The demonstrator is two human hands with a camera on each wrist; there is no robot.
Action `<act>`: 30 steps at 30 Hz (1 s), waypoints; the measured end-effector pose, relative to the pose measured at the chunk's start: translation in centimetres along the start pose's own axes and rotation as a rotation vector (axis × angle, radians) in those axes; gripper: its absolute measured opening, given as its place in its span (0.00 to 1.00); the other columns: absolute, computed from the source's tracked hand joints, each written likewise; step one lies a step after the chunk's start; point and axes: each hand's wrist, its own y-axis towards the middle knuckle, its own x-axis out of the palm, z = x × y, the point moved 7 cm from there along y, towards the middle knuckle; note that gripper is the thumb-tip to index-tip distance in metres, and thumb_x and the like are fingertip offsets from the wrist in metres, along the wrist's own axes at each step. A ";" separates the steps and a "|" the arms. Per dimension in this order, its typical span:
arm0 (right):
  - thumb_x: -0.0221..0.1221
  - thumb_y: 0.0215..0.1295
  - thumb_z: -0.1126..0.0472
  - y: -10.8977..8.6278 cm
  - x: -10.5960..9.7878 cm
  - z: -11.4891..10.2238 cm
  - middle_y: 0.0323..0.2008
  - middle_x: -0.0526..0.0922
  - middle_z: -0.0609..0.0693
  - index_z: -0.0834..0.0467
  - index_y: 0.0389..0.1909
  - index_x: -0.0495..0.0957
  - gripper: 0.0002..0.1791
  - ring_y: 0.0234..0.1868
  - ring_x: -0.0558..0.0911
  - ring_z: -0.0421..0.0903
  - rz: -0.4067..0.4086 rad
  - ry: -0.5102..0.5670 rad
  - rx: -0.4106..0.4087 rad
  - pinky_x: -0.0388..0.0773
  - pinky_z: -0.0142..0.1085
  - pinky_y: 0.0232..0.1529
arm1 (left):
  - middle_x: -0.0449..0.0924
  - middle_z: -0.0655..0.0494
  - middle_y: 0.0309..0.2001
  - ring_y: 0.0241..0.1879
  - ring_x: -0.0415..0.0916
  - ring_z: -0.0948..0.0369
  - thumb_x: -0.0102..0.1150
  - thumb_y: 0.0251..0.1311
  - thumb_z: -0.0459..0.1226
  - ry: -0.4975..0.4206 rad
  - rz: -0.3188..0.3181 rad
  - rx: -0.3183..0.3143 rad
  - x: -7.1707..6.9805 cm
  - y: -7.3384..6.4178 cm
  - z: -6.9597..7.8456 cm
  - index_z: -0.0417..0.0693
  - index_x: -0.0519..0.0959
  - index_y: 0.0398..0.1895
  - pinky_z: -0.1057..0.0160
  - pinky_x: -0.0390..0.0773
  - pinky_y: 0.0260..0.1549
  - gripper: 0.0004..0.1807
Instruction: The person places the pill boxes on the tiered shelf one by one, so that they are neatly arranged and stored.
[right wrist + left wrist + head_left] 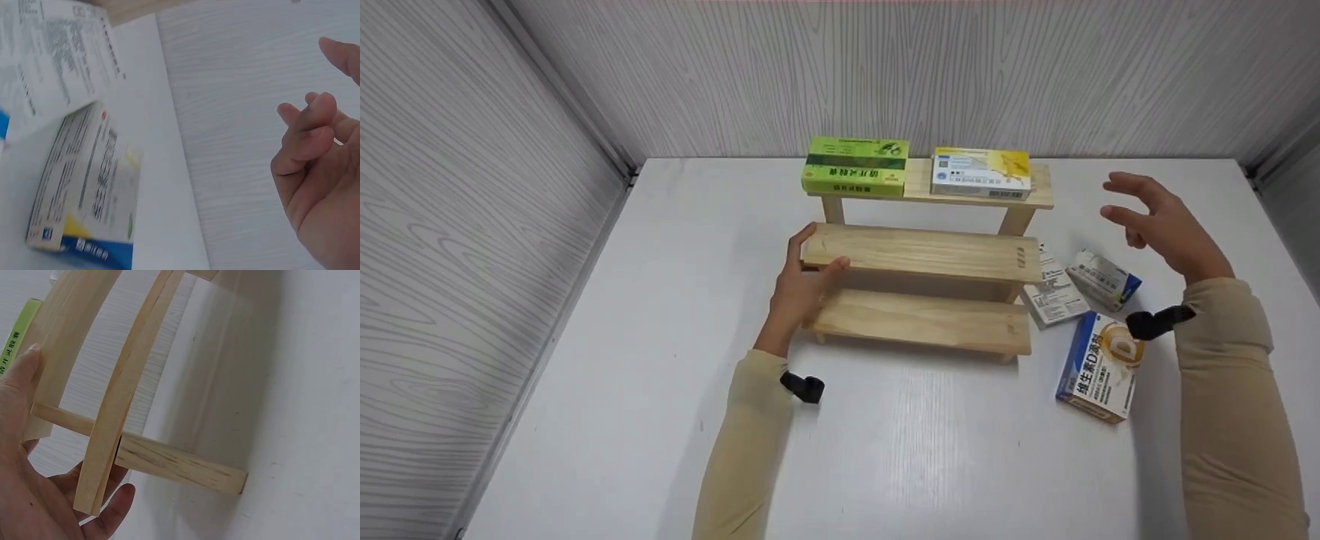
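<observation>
A three-tier wooden display stand stands on the white table. My left hand grips the left end of its middle shelf; in the left wrist view, thumb and fingers lie on opposite sides of the wood. My right hand is in the air right of the stand, fingers loosely bent, holding nothing. On the top shelf lie a green medicine box at the left and a yellow-and-white medicine box towards the right. Nearest below the right hand is a small white box with a blue end.
Beside the stand's right end lies a white printed box, partly hidden by the shelves. A blue-and-white vitamin D box lies nearer the front. Grey wood-grain panels wall the table at the back and sides.
</observation>
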 end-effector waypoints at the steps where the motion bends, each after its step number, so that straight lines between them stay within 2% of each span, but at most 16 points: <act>1: 0.53 0.70 0.44 -0.2 0.0 0.8 0.70 0.61 0.51 0.46 0.75 0.52 0.37 0.22 0.65 0.38 -0.017 -0.020 0.019 0.66 0.29 0.33 | 0.66 0.44 0.67 0.64 0.66 0.49 0.62 0.44 0.70 0.000 0.001 0.000 0.0 0.0 -0.1 0.86 0.50 0.70 0.44 0.66 0.60 0.48; 4: 0.51 0.69 0.40 -0.6 0.1 3.1 0.70 0.59 0.55 0.50 0.76 0.49 0.41 0.22 0.64 0.39 -0.078 -0.082 0.089 0.65 0.32 0.36 | 0.67 0.44 0.65 0.61 0.68 0.50 0.62 0.45 0.69 -0.001 0.005 0.009 0.0 0.1 -0.2 0.85 0.50 0.70 0.45 0.68 0.58 0.48; 8: 0.49 0.67 0.34 -1.0 0.7 5.7 0.67 0.59 0.58 0.53 0.77 0.45 0.46 0.26 0.66 0.42 -0.197 -0.160 0.189 0.63 0.41 0.43 | 0.69 0.44 0.63 0.56 0.71 0.51 0.62 0.46 0.68 -0.001 0.012 0.020 -0.1 0.1 -0.3 0.83 0.50 0.71 0.46 0.70 0.55 0.48; 10: 0.48 0.66 0.33 -1.3 1.1 6.8 0.68 0.58 0.60 0.55 0.76 0.44 0.48 0.27 0.66 0.43 -0.258 -0.174 0.225 0.63 0.43 0.44 | 0.70 0.44 0.62 0.55 0.71 0.52 0.62 0.46 0.68 -0.001 0.017 0.018 -0.1 0.1 -0.3 0.83 0.50 0.71 0.46 0.71 0.54 0.48; 13: 0.49 0.68 0.35 -1.7 1.5 8.0 0.70 0.55 0.66 0.58 0.76 0.44 0.47 0.26 0.65 0.41 -0.321 -0.165 0.246 0.65 0.40 0.40 | 0.72 0.44 0.57 0.52 0.73 0.52 0.62 0.48 0.68 -0.006 0.012 0.037 0.0 -0.1 -0.2 0.83 0.50 0.71 0.50 0.74 0.47 0.47; 18: 0.50 0.69 0.39 -2.0 2.0 9.0 0.70 0.54 0.71 0.62 0.75 0.45 0.46 0.22 0.64 0.39 -0.373 -0.164 0.261 0.67 0.34 0.33 | 0.74 0.46 0.52 0.50 0.74 0.54 0.62 0.50 0.65 -0.019 0.009 0.061 0.3 -0.3 0.0 0.81 0.50 0.72 0.55 0.74 0.41 0.46; 23: 0.51 0.68 0.38 -2.3 2.6 9.4 0.68 0.53 0.73 0.63 0.74 0.46 0.46 0.30 0.68 0.41 -0.422 -0.212 0.272 0.68 0.36 0.35 | 0.74 0.46 0.53 0.50 0.73 0.54 0.62 0.50 0.66 0.000 0.021 0.040 0.2 -0.3 0.0 0.82 0.50 0.71 0.54 0.72 0.43 0.46; 30: 0.52 0.66 0.36 -2.6 2.8 9.8 0.66 0.53 0.72 0.63 0.74 0.46 0.49 0.38 0.68 0.49 -0.431 -0.268 0.288 0.67 0.38 0.36 | 0.74 0.47 0.54 0.50 0.73 0.53 0.62 0.48 0.67 -0.005 0.018 0.026 0.2 -0.3 0.1 0.83 0.50 0.71 0.51 0.72 0.47 0.47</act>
